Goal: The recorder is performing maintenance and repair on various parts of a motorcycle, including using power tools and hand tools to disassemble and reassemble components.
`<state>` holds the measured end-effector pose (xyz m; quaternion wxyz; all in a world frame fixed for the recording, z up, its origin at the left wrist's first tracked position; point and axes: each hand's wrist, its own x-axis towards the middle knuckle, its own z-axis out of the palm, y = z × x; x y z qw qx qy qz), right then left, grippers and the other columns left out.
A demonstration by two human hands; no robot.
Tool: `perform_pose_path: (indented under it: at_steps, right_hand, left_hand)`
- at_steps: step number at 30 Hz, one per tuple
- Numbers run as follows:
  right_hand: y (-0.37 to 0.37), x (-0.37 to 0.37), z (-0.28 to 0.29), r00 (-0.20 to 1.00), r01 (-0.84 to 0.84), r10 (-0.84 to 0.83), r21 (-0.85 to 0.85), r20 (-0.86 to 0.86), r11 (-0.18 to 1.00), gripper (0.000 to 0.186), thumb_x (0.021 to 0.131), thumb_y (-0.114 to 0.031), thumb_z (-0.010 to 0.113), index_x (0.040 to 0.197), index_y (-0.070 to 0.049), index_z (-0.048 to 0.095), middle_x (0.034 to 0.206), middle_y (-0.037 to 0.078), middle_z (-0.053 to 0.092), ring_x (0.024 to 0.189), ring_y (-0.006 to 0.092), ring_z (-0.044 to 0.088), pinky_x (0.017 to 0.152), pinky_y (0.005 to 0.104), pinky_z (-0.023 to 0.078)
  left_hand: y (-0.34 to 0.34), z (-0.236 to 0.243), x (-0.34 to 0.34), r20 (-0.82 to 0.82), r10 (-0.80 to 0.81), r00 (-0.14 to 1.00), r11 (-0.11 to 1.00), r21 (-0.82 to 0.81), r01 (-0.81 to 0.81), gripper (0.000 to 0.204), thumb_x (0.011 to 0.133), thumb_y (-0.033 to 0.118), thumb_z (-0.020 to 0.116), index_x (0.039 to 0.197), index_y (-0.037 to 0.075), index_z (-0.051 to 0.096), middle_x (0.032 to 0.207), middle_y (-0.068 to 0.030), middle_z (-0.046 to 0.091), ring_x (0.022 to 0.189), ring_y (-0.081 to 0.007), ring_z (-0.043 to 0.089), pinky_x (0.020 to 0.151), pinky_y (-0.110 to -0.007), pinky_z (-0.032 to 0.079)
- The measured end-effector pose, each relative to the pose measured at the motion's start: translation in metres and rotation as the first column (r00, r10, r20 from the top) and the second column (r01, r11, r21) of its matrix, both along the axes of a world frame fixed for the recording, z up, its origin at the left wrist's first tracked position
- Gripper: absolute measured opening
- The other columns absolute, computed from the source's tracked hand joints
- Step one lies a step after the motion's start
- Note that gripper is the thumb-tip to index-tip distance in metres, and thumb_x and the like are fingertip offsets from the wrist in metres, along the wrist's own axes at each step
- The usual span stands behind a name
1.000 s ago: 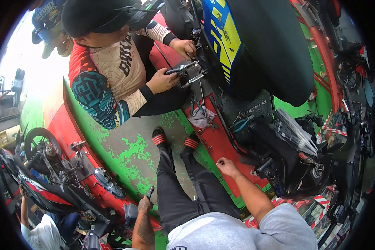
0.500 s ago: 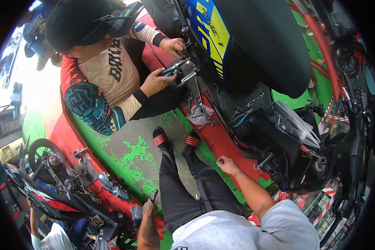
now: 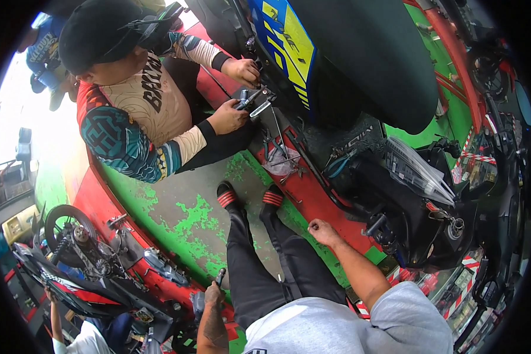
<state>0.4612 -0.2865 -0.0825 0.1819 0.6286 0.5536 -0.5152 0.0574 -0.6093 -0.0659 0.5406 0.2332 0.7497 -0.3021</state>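
My left hand (image 3: 213, 294) hangs beside my left thigh, closed around a short dark tool (image 3: 220, 275) whose rounded end sticks up past the fingers. Its exact kind does not show. On the right, my right hand (image 3: 323, 231) is held over the red platform (image 3: 348, 227), fingers curled in; whatever may be between them is hidden. Ahead, a co-worker's hand (image 3: 229, 117) grips a dark grey tool (image 3: 243, 99), while that person's other hand (image 3: 243, 72) touches the side of a motorcycle (image 3: 348, 53) with a blue and yellow panel.
On the red platform lie pliers (image 3: 267, 144) and a plastic bag (image 3: 281, 161). Clear plastic-wrapped parts (image 3: 416, 168) rest on the motorcycle, near its keys (image 3: 454, 225). At left stands another motorcycle (image 3: 71, 283), its rear wheel exposed, with a person's arm (image 3: 56, 318) reaching to it.
The co-worker's tool has turned in the hand and now points more upward. That person's body has shifted a little left in the view. My own hands have barely moved.
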Motion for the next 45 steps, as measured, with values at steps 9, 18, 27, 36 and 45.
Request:
perform_pose_path:
  at_steps: [9, 18, 27, 36, 45]
  right_hand:
    - [-0.005, 0.003, -0.005, 1.000, 0.007, -0.007, -0.007, 0.022, 1.000, 0.035, 0.095, -0.037, 0.068, 0.114, -0.008, 0.070, 0.113, 0.015, 0.074, 0.112, 0.0333, 0.069, 0.097, 0.0448, 0.054]
    - [-0.003, 0.000, -0.002, 1.000, -0.006, 0.007, -0.014, 0.015, 1.000, 0.034, 0.095, -0.035, 0.068, 0.113, -0.007, 0.070, 0.113, 0.016, 0.074, 0.112, 0.0336, 0.069, 0.097, 0.0444, 0.054]
    - [0.005, -0.003, 0.000, 1.000, -0.025, 0.025, 0.002, 0.004, 1.000, 0.034, 0.095, -0.034, 0.068, 0.114, -0.007, 0.069, 0.112, 0.015, 0.074, 0.110, 0.0325, 0.069, 0.096, 0.0439, 0.054]
    - [0.005, -0.010, -0.002, 0.999, -0.039, 0.039, -0.011, -0.004, 0.999, 0.034, 0.096, -0.034, 0.068, 0.115, -0.007, 0.069, 0.111, 0.013, 0.073, 0.109, 0.0311, 0.069, 0.095, 0.0434, 0.054]
    - [0.000, -0.102, 0.023, 0.938, -0.059, 0.005, -0.147, -0.346, 0.987, 0.042, 0.093, -0.032, 0.078, 0.126, -0.007, 0.069, 0.107, 0.008, 0.072, 0.099, 0.0188, 0.070, 0.090, 0.0346, 0.056]
  left_hand:
    - [0.007, 0.005, 0.001, -0.013, 0.003, 1.000, 1.000, 0.001, -0.003, 0.039, 0.090, 0.021, 0.068, 0.125, 0.005, 0.058, 0.118, -0.0248, 0.072, 0.114, -0.0436, 0.069, 0.096, -0.052, 0.057]
    - [0.004, 0.004, 0.001, 0.005, 0.035, 0.999, 0.999, -0.020, -0.035, 0.041, 0.090, 0.019, 0.069, 0.127, 0.005, 0.058, 0.120, -0.0250, 0.072, 0.116, -0.0430, 0.068, 0.097, -0.052, 0.056]
    - [-0.002, 0.003, 0.002, 0.016, 0.018, 1.000, 1.000, 0.002, -0.018, 0.040, 0.090, 0.018, 0.069, 0.127, 0.005, 0.058, 0.118, -0.0244, 0.072, 0.114, -0.0419, 0.070, 0.096, -0.051, 0.057]
    - [0.006, 0.000, -0.002, -0.103, 0.063, 0.993, 0.992, 0.117, -0.050, 0.034, 0.091, 0.016, 0.066, 0.121, 0.002, 0.059, 0.104, -0.0243, 0.075, 0.103, -0.0440, 0.073, 0.090, -0.053, 0.058]
    - [0.123, 0.039, -0.011, 0.313, 0.543, 0.779, 0.624, 0.470, -0.624, 0.041, 0.092, 0.012, 0.077, 0.123, 0.000, 0.054, 0.080, -0.0096, 0.068, 0.066, -0.0215, 0.065, 0.057, -0.039, 0.050]
